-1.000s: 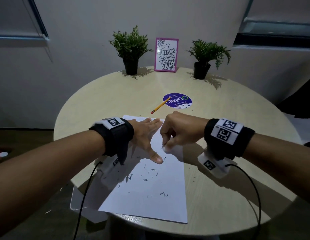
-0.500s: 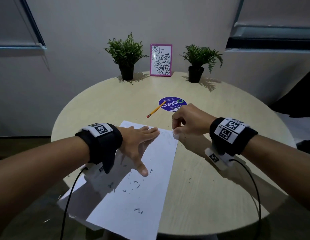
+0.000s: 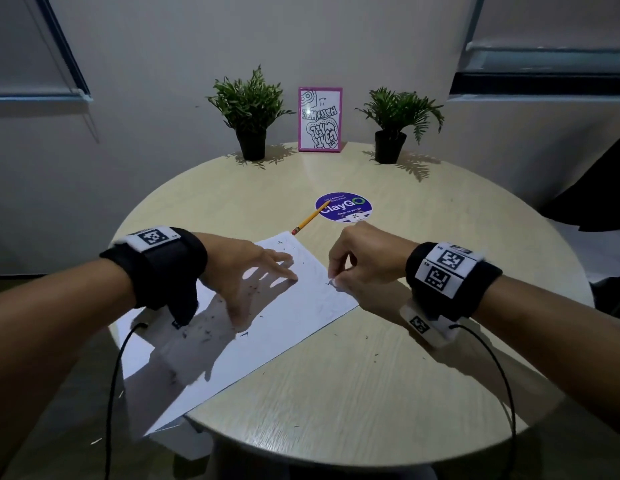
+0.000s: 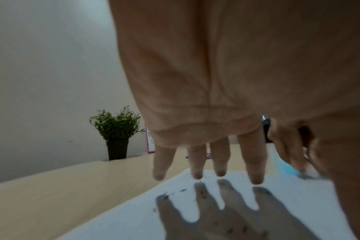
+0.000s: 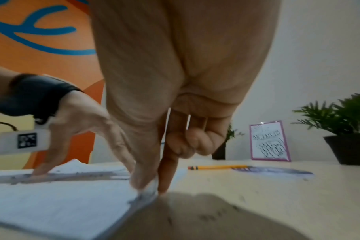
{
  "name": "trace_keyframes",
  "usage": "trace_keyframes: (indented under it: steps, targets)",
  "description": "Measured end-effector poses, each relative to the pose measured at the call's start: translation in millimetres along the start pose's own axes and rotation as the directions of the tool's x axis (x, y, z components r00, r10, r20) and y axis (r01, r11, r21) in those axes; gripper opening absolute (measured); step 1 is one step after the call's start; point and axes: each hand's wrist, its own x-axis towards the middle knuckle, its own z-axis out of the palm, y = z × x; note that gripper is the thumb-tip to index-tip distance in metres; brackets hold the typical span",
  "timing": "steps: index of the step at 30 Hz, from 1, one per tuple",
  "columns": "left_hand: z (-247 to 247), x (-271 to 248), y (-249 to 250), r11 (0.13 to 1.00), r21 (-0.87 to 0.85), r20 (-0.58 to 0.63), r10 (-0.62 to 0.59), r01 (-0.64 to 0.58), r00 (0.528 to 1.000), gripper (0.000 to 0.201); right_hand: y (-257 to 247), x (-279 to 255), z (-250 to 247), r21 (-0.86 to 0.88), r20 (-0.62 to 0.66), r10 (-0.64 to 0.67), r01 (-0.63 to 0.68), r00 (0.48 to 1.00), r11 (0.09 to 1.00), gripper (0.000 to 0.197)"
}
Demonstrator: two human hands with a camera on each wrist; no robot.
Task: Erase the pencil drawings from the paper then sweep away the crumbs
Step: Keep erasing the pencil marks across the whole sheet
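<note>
The white paper (image 3: 284, 317) lies askew on the round table (image 3: 370, 393), its near end hanging over the left rim. Dark eraser crumbs (image 3: 204, 330) are scattered on the sheet, and a few lie on the table (image 3: 374, 355). My left hand (image 3: 260, 271) is spread flat over the paper's far half with straight fingers (image 4: 255, 162); its thumb touches the sheet. My right hand (image 3: 332, 277) pinches the paper's right edge between thumb and forefinger (image 5: 148, 188), lifting that edge slightly. Whether it also holds an eraser I cannot tell.
A yellow pencil (image 3: 310, 220) lies just beyond the paper, its tip on a round purple sticker (image 3: 343, 207). Two potted plants (image 3: 249, 109) (image 3: 398, 112) and a pink picture frame (image 3: 320, 119) stand at the table's far edge by the wall.
The paper has swung and slid leftward, so its near end now overhangs the table's left rim. My left hand moved with it. My right hand stays pinched at the sheet's right edge.
</note>
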Motion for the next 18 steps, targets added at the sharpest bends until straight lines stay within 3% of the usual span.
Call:
trace_keyframes:
  steps: [3,6,11,14,18]
  targets:
    - [-1.6,3.0,6.6,0.997,-0.039,-0.122,-0.072,0.068,0.99,0.109,-9.3,-5.7,4.0,-0.027,0.065,-0.034,0.036,0.997,0.999,0.003]
    - [2.7,13.3,29.7,0.987,-0.105,-0.159,-0.135,0.119,0.978,0.107,-18.0,-7.8,3.7,-0.046,0.109,-0.081,0.086,0.991,0.995,0.006]
    - [12.9,35.5,57.3,0.97,-0.154,-0.17,-0.216,0.191,0.962,0.093,-11.9,8.2,-4.9,-0.068,-0.042,-0.049,0.046,0.998,0.997,0.01]
    - [21.1,45.6,64.0,0.948,-0.2,-0.206,-0.288,0.248,0.935,0.097,-8.9,19.5,-8.1,-0.088,-0.048,-0.02,0.016,0.999,0.996,0.011]
    - [18.8,46.2,64.1,0.948,-0.245,-0.265,-0.265,0.201,0.927,0.094,-7.9,27.9,-1.2,-0.079,-0.024,-0.008,0.006,1.0,0.997,0.009]
